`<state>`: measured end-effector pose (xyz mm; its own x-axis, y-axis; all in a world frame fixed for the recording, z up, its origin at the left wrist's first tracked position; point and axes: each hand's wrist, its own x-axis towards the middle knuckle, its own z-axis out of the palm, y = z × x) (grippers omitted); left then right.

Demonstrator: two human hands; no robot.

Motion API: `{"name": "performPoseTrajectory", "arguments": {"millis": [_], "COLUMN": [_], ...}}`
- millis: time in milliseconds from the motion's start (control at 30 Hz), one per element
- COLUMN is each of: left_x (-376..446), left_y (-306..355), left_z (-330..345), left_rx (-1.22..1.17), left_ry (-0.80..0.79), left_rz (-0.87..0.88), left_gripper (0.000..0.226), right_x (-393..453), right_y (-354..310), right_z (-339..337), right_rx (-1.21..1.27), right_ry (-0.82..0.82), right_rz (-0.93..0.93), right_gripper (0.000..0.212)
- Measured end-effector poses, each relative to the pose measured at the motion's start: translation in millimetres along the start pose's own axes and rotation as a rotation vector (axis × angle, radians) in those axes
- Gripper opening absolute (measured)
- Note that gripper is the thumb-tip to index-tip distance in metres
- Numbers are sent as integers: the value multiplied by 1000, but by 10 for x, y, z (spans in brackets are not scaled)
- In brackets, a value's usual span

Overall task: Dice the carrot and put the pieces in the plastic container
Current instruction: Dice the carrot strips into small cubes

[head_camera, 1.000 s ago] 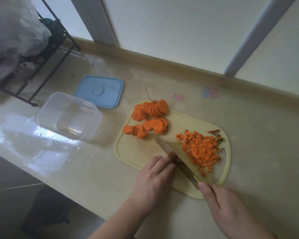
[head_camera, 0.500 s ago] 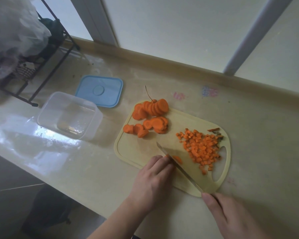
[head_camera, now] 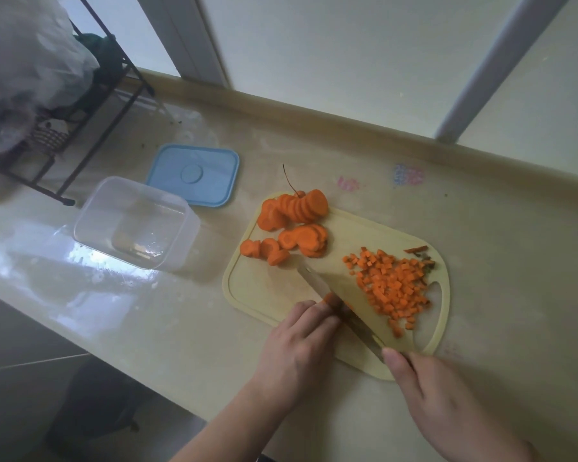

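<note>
Nearest the camera, at the bottom right, the right hand (head_camera: 447, 405) is wrapped round the handle of a knife (head_camera: 334, 303), forefinger lying forward toward the spine, which I take to be for steadying the stroke. Its blade runs away and to the left across the near half of the cutting board (head_camera: 261, 291), tilted so the broad flat faces the diced carrot (head_camera: 391, 288); that tilt probably keeps fresh cuts falling clear toward that pile. Just left of the blade, the left hand (head_camera: 301, 348) rests on the board with its fingers bent down over a small piece of carrot (head_camera: 329, 298), only an orange sliver of which shows at the fingertips, touching the steel. Curled fingers there look like a guard, knuckles toward the edge, while pinning what is being chopped. Beyond the knife, the dice lie heaped on the right side of the board beside its handle slot, with a few dark trimmings (head_camera: 419, 253) at the far edge, apparently set apart as waste. Farther back on the left side, the carrot slices (head_camera: 294, 225) wait in overlapping rows, kept away from the cutting zone so they can be drawn in a few at a time. Past the board's left edge, on the surface (head_camera: 181, 328), stands the plastic container (head_camera: 134, 225), open and holding no carrot, near enough for a short transfer. Its blue lid (head_camera: 194, 175) lies flat just behind it. Farthest off, a dark wire rack (head_camera: 90, 105) stands in the left corner. I judge the dicing roughly half done.
</note>
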<state>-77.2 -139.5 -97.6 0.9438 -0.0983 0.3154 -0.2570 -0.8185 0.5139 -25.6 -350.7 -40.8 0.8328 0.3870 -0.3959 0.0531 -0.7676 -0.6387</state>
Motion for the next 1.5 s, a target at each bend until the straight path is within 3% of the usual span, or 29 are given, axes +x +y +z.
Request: {"name": "performPoseTrajectory", "arguments": {"millis": [233,367,500,700,967,1100,1500], "left_x": [-22,-39,-57,-76,-59,-31,-93], "left_y": [-48,-62,-87,-101,-100,-59,-47], "left_z": [-12,-16,-7,8,-7,-36,-60], "left_rx": [-42,-65,-53,-63,-61,-67,-36], "left_ry": [31,18,-18,-23,-20,-32,11], "left_rz": [-5,-6,-2,5,17,14,32], "left_gripper": [20,21,24,30,33,34,25], "right_x": [-121,-220,-251,-304,-90,-99,-173], "right_y": [-6,-14,1,-31,-46,36,-43], "right_z": [-32,-57,-81,-83,-19,-28,-44], "right_rx": [16,2,-93,-219,-100,-27,11], "right_ry": [-39,3,-50,-50,-43,-39,-31], "right_rz": [61,46,40,71,31,64,31], "right_gripper": [98,88,109,119,81,96,91]}}
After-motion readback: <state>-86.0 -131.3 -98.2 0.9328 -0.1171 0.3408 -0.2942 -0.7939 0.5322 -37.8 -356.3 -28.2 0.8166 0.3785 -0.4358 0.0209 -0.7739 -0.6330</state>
